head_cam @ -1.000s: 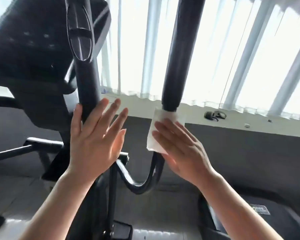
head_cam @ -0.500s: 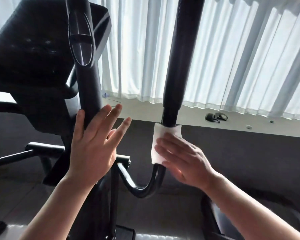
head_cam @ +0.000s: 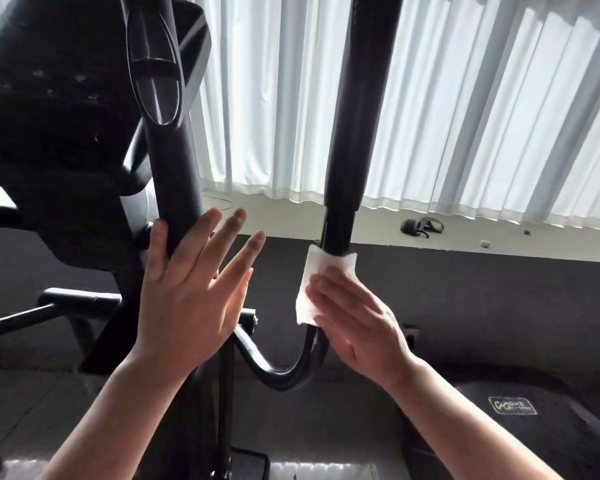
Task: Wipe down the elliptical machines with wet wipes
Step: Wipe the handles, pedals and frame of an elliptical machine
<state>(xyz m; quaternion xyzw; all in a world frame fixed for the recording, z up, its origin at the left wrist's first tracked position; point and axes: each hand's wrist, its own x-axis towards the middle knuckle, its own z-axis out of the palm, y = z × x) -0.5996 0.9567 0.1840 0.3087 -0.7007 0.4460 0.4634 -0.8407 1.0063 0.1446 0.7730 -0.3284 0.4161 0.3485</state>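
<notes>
A black elliptical machine fills the view. Its right handlebar (head_cam: 355,126) rises upright at centre, and below the foam grip it curves into a thin bent tube (head_cam: 284,372). A white wet wipe (head_cam: 321,271) is wrapped on the bar just under the grip's lower end. My right hand (head_cam: 354,323) presses the wipe against the bar with straight fingers. My left hand (head_cam: 191,299) rests flat with spread fingers against the lower end of the left handlebar (head_cam: 172,161). The console (head_cam: 56,98) looms at the upper left.
White vertical blinds (head_cam: 465,116) cover a bright window behind the machine. A pale sill strip (head_cam: 499,240) below them carries a small dark object (head_cam: 421,226) and bits of debris. A black foot pedal (head_cam: 520,427) with a logo lies at lower right. Dark floor spreads beneath.
My right hand has slid the wipe down the right handlebar, from covering the grip's lower end to just below it. My left hand has stayed against the left bar.
</notes>
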